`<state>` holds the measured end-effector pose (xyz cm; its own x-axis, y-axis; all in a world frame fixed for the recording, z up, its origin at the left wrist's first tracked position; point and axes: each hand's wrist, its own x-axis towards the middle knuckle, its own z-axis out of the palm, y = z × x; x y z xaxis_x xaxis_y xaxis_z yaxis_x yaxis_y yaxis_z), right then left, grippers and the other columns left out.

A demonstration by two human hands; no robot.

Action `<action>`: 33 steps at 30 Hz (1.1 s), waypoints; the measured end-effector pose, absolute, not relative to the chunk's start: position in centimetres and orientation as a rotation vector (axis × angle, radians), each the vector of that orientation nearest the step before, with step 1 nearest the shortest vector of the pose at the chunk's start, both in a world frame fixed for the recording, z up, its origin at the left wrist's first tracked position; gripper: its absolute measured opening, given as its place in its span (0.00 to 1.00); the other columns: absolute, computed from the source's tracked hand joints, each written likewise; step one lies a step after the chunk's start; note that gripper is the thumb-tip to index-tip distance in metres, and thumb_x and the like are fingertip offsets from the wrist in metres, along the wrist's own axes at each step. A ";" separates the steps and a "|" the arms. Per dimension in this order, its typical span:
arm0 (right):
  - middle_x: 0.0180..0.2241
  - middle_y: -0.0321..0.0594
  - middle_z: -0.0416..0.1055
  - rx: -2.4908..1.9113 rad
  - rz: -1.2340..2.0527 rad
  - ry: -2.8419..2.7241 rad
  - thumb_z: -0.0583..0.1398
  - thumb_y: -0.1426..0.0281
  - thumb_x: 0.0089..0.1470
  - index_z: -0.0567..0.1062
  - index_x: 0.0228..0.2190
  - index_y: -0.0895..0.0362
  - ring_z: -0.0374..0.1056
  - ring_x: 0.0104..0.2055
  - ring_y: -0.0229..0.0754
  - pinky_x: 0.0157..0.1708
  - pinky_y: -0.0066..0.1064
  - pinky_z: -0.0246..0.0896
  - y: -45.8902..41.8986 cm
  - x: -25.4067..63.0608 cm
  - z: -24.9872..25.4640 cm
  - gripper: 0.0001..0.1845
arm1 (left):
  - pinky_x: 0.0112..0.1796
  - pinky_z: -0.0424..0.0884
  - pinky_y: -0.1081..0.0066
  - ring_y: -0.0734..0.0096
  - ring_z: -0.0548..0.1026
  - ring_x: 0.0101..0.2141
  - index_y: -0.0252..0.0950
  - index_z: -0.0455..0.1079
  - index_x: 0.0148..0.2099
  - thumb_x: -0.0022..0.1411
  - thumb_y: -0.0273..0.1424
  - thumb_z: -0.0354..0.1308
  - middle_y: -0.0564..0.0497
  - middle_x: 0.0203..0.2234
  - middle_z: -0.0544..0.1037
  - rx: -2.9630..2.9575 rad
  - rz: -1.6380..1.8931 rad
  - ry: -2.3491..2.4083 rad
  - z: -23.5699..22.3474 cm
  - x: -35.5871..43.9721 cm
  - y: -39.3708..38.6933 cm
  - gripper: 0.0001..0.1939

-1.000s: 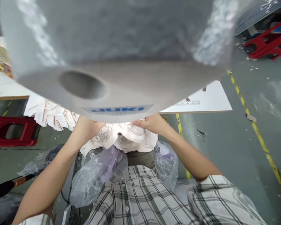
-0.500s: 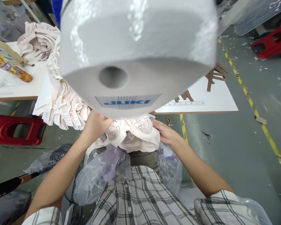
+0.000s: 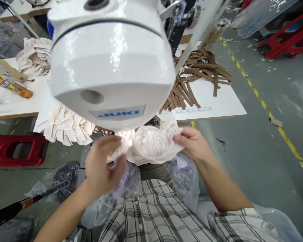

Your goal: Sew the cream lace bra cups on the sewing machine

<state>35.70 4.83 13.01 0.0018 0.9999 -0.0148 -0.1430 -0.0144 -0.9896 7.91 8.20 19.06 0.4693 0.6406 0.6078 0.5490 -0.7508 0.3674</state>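
Observation:
A white sewing machine head (image 3: 111, 64) with a blue label fills the upper middle of the view. Just below it I hold a pale lace fabric piece (image 3: 151, 141) above my lap. My right hand (image 3: 192, 143) pinches the piece's right edge between thumb and fingers. My left hand (image 3: 103, 164) is blurred by motion at the piece's left side, fingers curled near the fabric; whether it grips is unclear. Clear plastic bags (image 3: 116, 191) lie on my lap under the fabric.
A stack of cream fabric pieces (image 3: 63, 126) hangs over the white table (image 3: 217, 101) at the left. Brown strips (image 3: 199, 72) pile on the table's right. A red stool (image 3: 15, 149) stands at the left, another red one (image 3: 285, 40) at the far right. Yellow floor tape (image 3: 267, 112).
My head has tilted back, so the machine head shows higher and smaller. Both hands have come out from under the machine towards me with the lace piece lifted; the left hand is moving.

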 end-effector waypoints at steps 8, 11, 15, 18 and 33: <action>0.22 0.33 0.69 -1.054 1.204 -1.886 0.57 0.65 0.66 0.76 0.26 0.58 0.62 0.25 0.32 0.26 0.25 0.52 5.7 30.4 16.6 0.18 | 0.23 0.63 0.73 0.72 0.72 0.23 0.38 0.73 0.39 0.65 0.43 0.58 0.54 0.23 0.76 2.116 0.291 1.107 19.1 9.3 8.3 0.14; 0.17 0.31 0.59 -1.341 1.020 -1.806 0.60 0.60 0.61 0.69 0.18 0.58 0.53 0.22 0.32 0.24 0.27 0.44 8.1 30.3 15.3 0.23 | 0.23 0.59 0.76 0.75 0.68 0.23 0.36 0.70 0.31 0.64 0.43 0.58 0.55 0.21 0.73 1.898 0.497 1.387 18.0 8.5 10.5 0.15; 0.18 0.31 0.54 -1.424 1.103 -1.679 0.60 0.54 0.58 0.65 0.17 0.58 0.50 0.23 0.33 0.25 0.28 0.43 10.4 30.3 14.3 0.26 | 0.21 0.47 0.73 0.79 0.51 0.19 0.37 0.48 0.19 0.59 0.37 0.60 0.59 0.13 0.50 1.831 0.660 1.539 17.0 8.9 12.4 0.26; 0.19 0.31 0.55 -1.446 1.143 -1.619 0.61 0.52 0.56 0.64 0.17 0.57 0.51 0.24 0.34 0.25 0.29 0.43 11.1 30.4 14.3 0.26 | 0.22 0.44 0.72 0.79 0.46 0.20 0.38 0.41 0.19 0.56 0.31 0.57 0.58 0.14 0.45 1.829 0.684 1.506 16.5 9.2 13.2 0.26; 0.22 0.32 0.58 -1.408 1.203 -1.554 0.61 0.51 0.56 0.67 0.21 0.57 0.52 0.26 0.34 0.25 0.28 0.44 10.5 31.0 12.2 0.24 | 0.28 0.64 0.73 0.74 0.66 0.25 0.38 0.62 0.29 0.59 0.29 0.58 0.55 0.22 0.66 1.843 0.874 1.524 14.4 7.9 13.1 0.08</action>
